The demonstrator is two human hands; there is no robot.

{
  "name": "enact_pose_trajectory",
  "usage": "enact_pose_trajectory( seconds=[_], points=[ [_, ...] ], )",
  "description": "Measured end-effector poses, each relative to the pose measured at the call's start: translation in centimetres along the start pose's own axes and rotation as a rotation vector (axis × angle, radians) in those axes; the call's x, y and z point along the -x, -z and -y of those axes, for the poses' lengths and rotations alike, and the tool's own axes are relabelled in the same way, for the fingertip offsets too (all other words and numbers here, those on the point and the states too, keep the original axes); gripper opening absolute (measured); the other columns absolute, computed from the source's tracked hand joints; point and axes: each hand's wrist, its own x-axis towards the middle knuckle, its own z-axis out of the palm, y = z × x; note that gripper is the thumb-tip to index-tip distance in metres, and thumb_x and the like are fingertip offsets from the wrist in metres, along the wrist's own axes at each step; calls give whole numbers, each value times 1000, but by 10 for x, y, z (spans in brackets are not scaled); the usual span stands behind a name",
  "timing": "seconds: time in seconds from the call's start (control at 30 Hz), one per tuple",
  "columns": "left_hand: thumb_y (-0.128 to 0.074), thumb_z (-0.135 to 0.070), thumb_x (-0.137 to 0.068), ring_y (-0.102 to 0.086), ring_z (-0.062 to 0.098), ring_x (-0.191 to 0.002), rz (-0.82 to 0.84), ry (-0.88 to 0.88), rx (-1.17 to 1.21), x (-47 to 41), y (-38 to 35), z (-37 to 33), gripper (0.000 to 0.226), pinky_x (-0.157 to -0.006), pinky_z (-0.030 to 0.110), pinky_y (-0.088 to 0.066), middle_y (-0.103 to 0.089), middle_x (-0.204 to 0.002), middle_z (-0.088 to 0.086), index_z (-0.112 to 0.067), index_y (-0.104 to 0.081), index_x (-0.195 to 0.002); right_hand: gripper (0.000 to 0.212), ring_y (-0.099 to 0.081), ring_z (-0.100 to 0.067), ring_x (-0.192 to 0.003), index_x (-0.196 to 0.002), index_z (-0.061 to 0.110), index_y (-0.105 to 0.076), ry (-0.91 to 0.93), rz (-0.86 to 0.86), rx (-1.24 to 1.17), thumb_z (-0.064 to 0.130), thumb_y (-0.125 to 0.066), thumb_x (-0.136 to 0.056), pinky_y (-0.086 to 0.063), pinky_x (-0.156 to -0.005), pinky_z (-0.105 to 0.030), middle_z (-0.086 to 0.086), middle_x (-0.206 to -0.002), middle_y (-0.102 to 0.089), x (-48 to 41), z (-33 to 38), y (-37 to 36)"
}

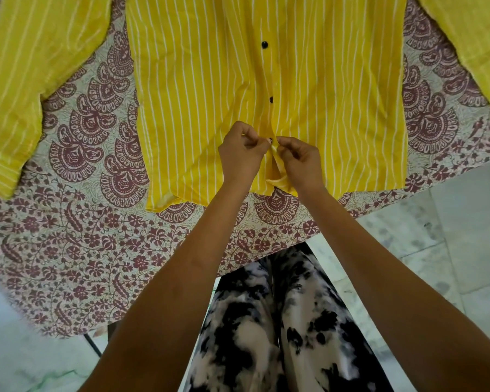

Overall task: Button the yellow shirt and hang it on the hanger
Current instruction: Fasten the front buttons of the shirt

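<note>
The yellow shirt (204, 94) with thin white stripes lies flat, front up, on a patterned cloth, its hem toward me and its sleeves spread to both sides. Two black buttons (264, 45) sit fastened along the centre placket. A third black button (270, 140) shows between my fingertips near the hem. My left hand (242, 154) pinches the left edge of the placket there. My right hand (299, 159) pinches the right edge, touching the left hand. Below the hands the placket gapes slightly. No hanger is in view.
A cream and maroon printed cloth (82, 236) covers the surface and hangs over its near edge. Pale marble floor (450, 236) lies to the right and lower left. My legs in black-and-white trousers (280, 335) stand against the edge.
</note>
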Motion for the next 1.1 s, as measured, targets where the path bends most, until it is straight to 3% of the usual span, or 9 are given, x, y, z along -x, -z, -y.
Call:
enact_pose_trajectory(
  seconds=[0.13, 0.27, 0.43, 0.57, 0.67, 0.73, 0.8, 0.9, 1.1],
  points=[
    [-67, -2, -75, -56, 20, -57, 36, -42, -67, -4, 1, 1, 35, -59, 32, -45, -58, -65, 14, -24, -42, -65, 22, -58, -7, -79, -106, -4, -65, -68, 20, -101, 2, -50, -92, -44, -71, -12, -10, -97, -65, 1, 6, 0],
    [-67, -2, -74, -57, 20, -58, 59, -82, -110, -6, 2, 3, 37, -61, 35, -48, -58, -65, 9, -27, -41, -64, 16, -61, -7, -78, -95, -4, -69, -80, 24, -139, 3, -55, -89, -49, -75, -19, 1, -80, -66, -5, 9, 3],
    [-67, -3, -73, -58, 25, -58, 6, -85, -110, -8, 0, 6, 38, -61, 39, -50, -54, -58, 2, -28, -40, -62, 23, -57, -1, -61, -67, 14, -66, -58, 92, -124, -3, -59, -81, -46, -61, -18, 8, -62, -65, -10, 13, 5],
    [-65, -2, -73, -55, 17, -54, -9, -69, -98, -9, -1, 10, 37, -61, 38, -49, -54, -58, 0, -28, -40, -63, 17, -57, -6, -63, -70, 14, -67, -42, 86, -52, 0, -64, -78, -47, -64, -24, 1, -65, -63, -10, 12, 4],
    [-62, -2, -76, -63, 26, -66, -16, -22, -67, -8, -3, 9, 36, -64, 37, -52, -62, -70, 14, -28, -39, -66, 3, -59, 0, -61, -77, 7, -69, 57, 27, 67, 5, -67, -78, -50, -67, -27, 5, -66, -63, -8, 13, 1],
    [-58, -1, -80, -66, 29, -74, -19, 79, 36, -6, -5, 3, 32, -68, 39, -56, -62, -76, 15, -26, -42, -70, 5, -63, -6, -65, -82, 5, -68, 133, -25, 128, 9, -67, -78, -52, -68, -28, 0, -72, -67, -5, 13, -2],
    [-54, 1, -84, -65, 22, -71, -3, 233, 222, -5, -7, -3, 23, -64, 32, -56, -61, -77, 9, -19, -45, -77, 10, -66, -16, -71, -86, 5, -67, 204, -79, 186, 12, -66, -79, -54, -69, -31, -8, -82, -69, -1, 11, -5],
    [-60, -7, -87, -64, 20, -79, 87, 348, 388, -4, -6, -8, 8, -66, 23, -56, -63, -86, 11, -8, -52, -88, 12, -67, -17, -72, -89, 6, -67, 258, -129, 241, 14, -64, -81, -55, -68, -35, -10, -87, -69, 2, 7, -9],
    [-62, -5, -85, -63, 17, -76, 129, 332, 367, -6, -6, -6, 16, -71, 25, -55, -63, -79, 8, -13, -60, -72, 12, -65, -18, -71, -87, 7, -65, 283, -177, 246, 18, -62, -84, -54, -66, -37, -9, -83, -67, 6, 4, -17]
  ],
)
